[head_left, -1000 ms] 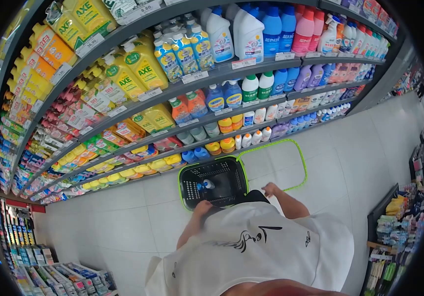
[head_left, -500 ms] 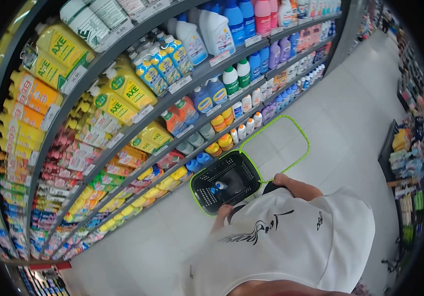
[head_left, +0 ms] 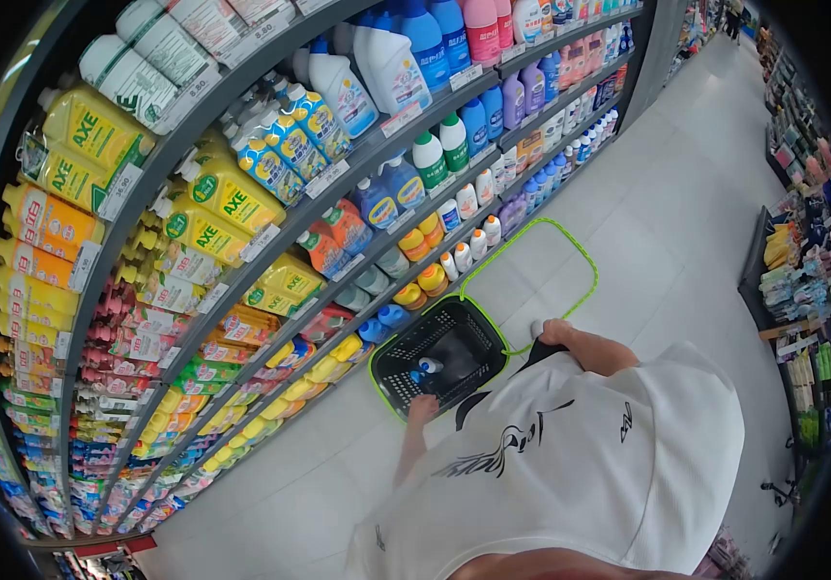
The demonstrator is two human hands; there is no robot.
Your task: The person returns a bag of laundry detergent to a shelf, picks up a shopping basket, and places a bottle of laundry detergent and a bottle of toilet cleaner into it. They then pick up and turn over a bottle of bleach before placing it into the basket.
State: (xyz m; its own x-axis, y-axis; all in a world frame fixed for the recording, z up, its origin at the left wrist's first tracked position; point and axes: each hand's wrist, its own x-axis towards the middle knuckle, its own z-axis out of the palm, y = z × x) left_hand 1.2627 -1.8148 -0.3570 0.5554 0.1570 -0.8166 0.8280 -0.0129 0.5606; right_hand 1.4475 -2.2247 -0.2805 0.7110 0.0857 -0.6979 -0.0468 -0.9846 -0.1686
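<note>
A black shopping basket (head_left: 391, 362) with a bright green rim is in front of my legs, low down near the shelves. Inside it lies a small white and blue bottle (head_left: 430, 365). The basket's long green loop handle (head_left: 589, 253) extends to the right. My right hand (head_left: 557, 333) is closed at the near side of this loop and appears to grip it. My left hand (head_left: 423, 408) hangs over the basket's near left edge, holding nothing that shows; its fingers look loose and small in view.
Curved shelves (head_left: 367, 159) on the left carry rows of cleaning bottles, including yellow AXE bottles (head_left: 232, 198). Pale floor tiles (head_left: 667, 193) run along the aisle. Racks of goods (head_left: 792, 280) line the right side. A distant person (head_left: 734, 21) stands up the aisle.
My left hand has swung a little left and forward over the basket edge. The view has shifted slightly along the shelves. My right hand stays at the green handle.
</note>
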